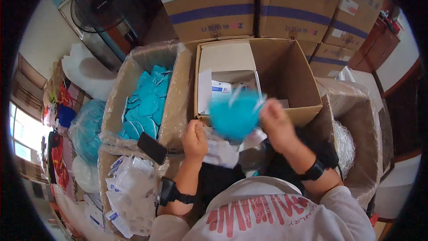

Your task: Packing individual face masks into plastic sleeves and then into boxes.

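At twelve o'clock a wall of stacked cartons (pixel 249 4) with blue tape bands stands over everything, and just below it sits the open brown box (pixel 285 76) you are working at, with a white inner flap and a few small white packets on its floor. At ten o'clock is the plastic-lined carton (pixel 174 89) heaped with loose teal masks (pixel 145 107), and at four o'clock another lined carton (pixel 361 138), whose contents you cannot make out. At eight o'clock lies a pile of white sealed pouches (pixel 129 192), and a black phone (pixel 152 147) is perched on the carton rim between that pile and the teal heap. Your right hand (pixel 276 122) is at the centre, near the front edge of the open box, and a teal mask (pixel 235 114) with white ear loops hangs between your two hands, blurred by motion; the right fingers appear pinched on its right edge, though the blur keeps you from being sure. Your left hand (pixel 195 139) sits just below and left of the mask, fingers curled closed on a clear wrapper (pixel 220 149) against your lap. The risks from here, as a judgement: the loops could catch on the box flap, a loose pinch at that speed could let the mask drop into the dark gap by your knees, and your left forearm passes close enough to the phone to knock it off the rim.
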Motion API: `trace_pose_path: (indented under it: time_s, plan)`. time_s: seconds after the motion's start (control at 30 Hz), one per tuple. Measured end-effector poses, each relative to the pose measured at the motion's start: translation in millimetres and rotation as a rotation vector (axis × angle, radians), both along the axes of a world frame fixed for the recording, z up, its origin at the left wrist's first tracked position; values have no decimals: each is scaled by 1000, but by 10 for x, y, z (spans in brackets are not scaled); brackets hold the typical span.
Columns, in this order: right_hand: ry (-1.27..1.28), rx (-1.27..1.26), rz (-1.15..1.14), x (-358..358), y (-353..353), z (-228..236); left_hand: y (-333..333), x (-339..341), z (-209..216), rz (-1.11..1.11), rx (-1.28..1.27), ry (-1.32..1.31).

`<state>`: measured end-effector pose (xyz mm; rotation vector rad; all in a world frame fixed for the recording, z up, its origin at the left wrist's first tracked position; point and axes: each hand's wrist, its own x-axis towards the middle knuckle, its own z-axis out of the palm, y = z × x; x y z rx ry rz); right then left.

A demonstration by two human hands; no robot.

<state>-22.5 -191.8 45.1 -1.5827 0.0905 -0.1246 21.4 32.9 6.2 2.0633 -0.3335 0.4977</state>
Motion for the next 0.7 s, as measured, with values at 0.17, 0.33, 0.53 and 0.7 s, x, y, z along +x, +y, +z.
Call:
trace_pose_path:
  time_s: [0.17,0.33,0.53,0.7]
  plan:
    - [-236,768,220,104,-535,493,18,-21,-6,-158,-55,-95]
    - [-342,-749,602,110,-142,624,-32,-25,207,-310,-35,-228]
    - [-239,-1110,774,136,106,533,-85,-76,272,-405,100,-333]
    - [-237,-1047,703,134,180,413,-100,-129,269,-420,137,-284]
